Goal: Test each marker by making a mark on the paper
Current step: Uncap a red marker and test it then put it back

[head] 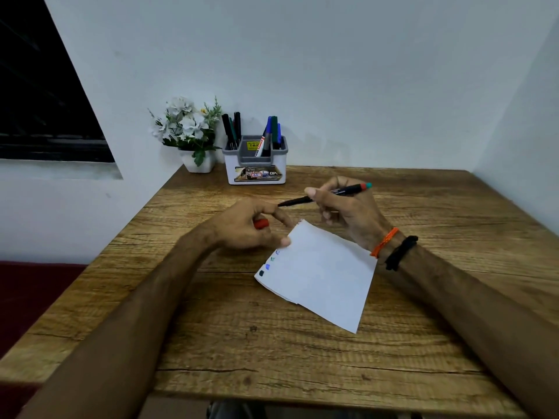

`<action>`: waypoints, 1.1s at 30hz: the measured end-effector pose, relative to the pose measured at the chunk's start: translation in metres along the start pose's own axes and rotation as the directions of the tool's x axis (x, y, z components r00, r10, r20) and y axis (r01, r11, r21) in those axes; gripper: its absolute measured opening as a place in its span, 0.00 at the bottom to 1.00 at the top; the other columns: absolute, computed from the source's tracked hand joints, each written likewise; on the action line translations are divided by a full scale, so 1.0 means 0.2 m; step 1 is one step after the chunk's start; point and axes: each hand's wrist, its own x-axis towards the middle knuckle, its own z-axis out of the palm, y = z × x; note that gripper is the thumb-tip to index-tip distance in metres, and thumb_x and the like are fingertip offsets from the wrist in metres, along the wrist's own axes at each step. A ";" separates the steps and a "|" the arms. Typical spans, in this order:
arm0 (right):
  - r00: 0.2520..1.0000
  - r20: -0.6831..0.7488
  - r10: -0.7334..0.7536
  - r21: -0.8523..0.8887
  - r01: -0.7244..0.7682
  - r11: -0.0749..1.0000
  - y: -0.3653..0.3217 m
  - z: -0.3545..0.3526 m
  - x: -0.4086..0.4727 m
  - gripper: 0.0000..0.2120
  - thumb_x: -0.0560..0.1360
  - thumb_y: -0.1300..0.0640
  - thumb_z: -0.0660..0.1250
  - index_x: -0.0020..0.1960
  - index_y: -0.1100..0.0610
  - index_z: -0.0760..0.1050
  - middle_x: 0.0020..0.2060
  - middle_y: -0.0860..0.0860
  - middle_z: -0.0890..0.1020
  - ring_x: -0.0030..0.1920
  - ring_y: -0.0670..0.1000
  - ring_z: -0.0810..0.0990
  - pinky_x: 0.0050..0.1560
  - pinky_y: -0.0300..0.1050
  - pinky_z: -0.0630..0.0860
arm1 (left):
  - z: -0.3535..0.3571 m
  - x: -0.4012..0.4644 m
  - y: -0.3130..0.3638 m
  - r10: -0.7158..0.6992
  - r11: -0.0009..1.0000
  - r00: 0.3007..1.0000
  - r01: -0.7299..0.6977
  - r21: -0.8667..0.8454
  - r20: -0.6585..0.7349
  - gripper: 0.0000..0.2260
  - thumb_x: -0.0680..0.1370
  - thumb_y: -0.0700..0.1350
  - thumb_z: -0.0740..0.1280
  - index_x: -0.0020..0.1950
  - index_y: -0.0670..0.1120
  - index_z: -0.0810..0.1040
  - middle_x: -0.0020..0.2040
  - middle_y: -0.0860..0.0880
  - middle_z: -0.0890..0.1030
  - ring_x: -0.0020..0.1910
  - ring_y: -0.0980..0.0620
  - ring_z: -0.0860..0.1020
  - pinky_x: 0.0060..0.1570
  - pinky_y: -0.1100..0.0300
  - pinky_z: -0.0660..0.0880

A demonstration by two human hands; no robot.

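Observation:
A white folded paper [320, 273] lies on the wooden table [242, 343], with several small colour marks along its left edge. My right hand [348, 213] holds a black marker [320, 196] with a red and teal rear end; its tip points left, just above the paper's far corner. My left hand [251, 225] grips a red cap [261, 223] in its curled fingers, and its thumb presses the paper's left edge. The marker's tip sits close to my left fingers.
A white and grey holder [255, 160] with several markers stands at the table's back, next to a small white pot of white flowers [189, 131]. White walls close the back and right. A dark window is at the left.

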 end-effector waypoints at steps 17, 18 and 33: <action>0.955 0.235 0.178 -0.125 -0.152 0.980 0.08 0.09 -0.10 0.06 0.76 0.69 0.66 0.49 0.73 0.79 0.34 0.60 0.83 0.29 0.50 0.82 0.30 0.41 0.80 | -0.04 0.01 -0.05 -0.087 0.995 0.969 0.097 -0.031 0.229 0.25 0.67 0.45 0.78 0.62 0.52 0.77 0.31 0.54 0.76 0.30 0.58 0.74 0.36 0.66 0.71; 0.960 0.223 0.170 -0.150 -0.139 0.979 0.08 0.10 -0.11 0.05 0.76 0.70 0.66 0.49 0.72 0.79 0.33 0.60 0.83 0.28 0.50 0.82 0.30 0.41 0.80 | -0.05 0.01 -0.05 -0.088 0.994 0.966 0.100 -0.037 0.242 0.25 0.67 0.45 0.79 0.62 0.52 0.77 0.32 0.53 0.76 0.31 0.58 0.74 0.36 0.67 0.71; 0.978 0.183 0.105 -0.268 -0.053 0.962 0.10 0.10 -0.12 0.06 0.75 0.69 0.67 0.44 0.67 0.83 0.32 0.59 0.84 0.28 0.51 0.82 0.28 0.41 0.78 | -0.06 0.02 -0.06 -0.117 0.989 0.955 0.136 -0.054 0.271 0.29 0.66 0.45 0.79 0.64 0.52 0.75 0.32 0.53 0.76 0.31 0.58 0.75 0.39 0.62 0.70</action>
